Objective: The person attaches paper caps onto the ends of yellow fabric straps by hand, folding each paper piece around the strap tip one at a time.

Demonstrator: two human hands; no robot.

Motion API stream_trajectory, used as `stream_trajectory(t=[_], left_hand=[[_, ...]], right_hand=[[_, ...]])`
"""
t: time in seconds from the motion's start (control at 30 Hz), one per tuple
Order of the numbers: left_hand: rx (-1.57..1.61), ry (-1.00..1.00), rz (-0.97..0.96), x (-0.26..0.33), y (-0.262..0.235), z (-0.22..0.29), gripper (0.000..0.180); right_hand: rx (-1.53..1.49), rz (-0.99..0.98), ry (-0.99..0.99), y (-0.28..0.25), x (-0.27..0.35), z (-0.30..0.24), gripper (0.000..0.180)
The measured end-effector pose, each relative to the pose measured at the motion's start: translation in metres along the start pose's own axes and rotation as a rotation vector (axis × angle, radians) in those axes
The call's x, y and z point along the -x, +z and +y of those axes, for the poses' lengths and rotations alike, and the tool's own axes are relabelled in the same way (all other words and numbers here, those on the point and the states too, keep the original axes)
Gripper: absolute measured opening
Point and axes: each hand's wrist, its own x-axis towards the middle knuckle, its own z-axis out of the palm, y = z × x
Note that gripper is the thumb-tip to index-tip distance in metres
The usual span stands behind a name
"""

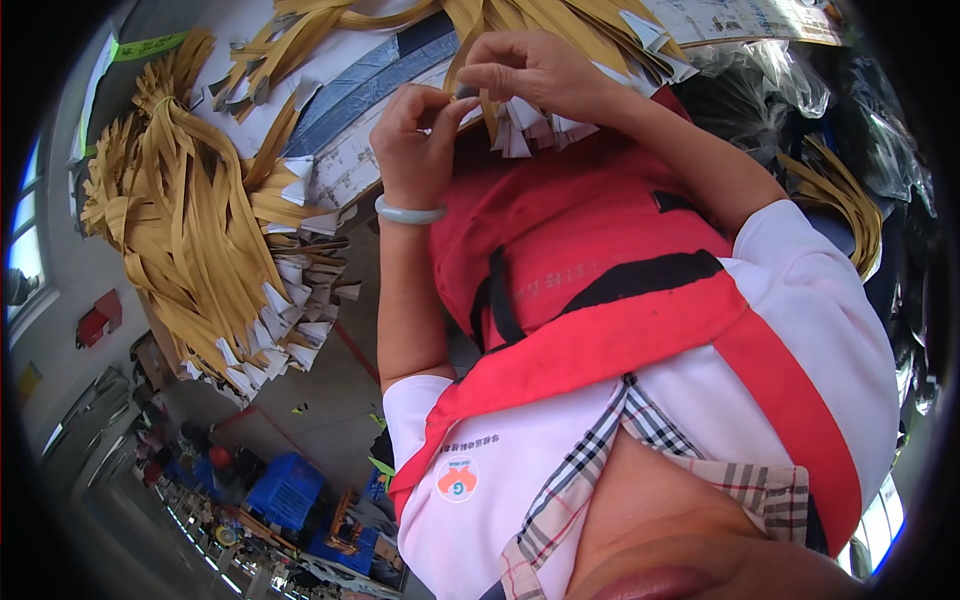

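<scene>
My left hand [418, 138], with a pale bangle at its wrist, is closed in a pinch at the table's near edge. Between its fingertips shows a small dark piece [466, 91], too small to name. Right beside it, my right hand [540, 75] is closed too, its fingertips bent down toward the same spot; what they grip is hidden. Flat tan strips [560, 30] that look like zipper tapes lie behind and under the right hand. Their white ends [522, 128] hang below it, over my red apron [590, 250].
A thick tied bundle of tan strips [190, 210] hangs over the table's left side. Blue strips [350, 115] lie on the tabletop [345, 170]. Clear plastic bags [745, 95] and more tan strips [845, 195] are at right. A blue crate [285, 490] stands on the floor, lower left.
</scene>
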Motion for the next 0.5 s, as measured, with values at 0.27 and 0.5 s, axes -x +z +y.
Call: stream_trajectory(t=[0.27,0.5], left_hand=[[0.078,-0.132,0.292,0.004,-0.047,-0.006,0.013],[-0.126,-0.267,0.515,0.017,-0.098,-0.032,0.021]], right_hand=[[0.134,0.197,0.072,-0.043,0.009,0.007,0.022],[0.302,0.151,0.109,-0.079,0.042,0.003,0.022]])
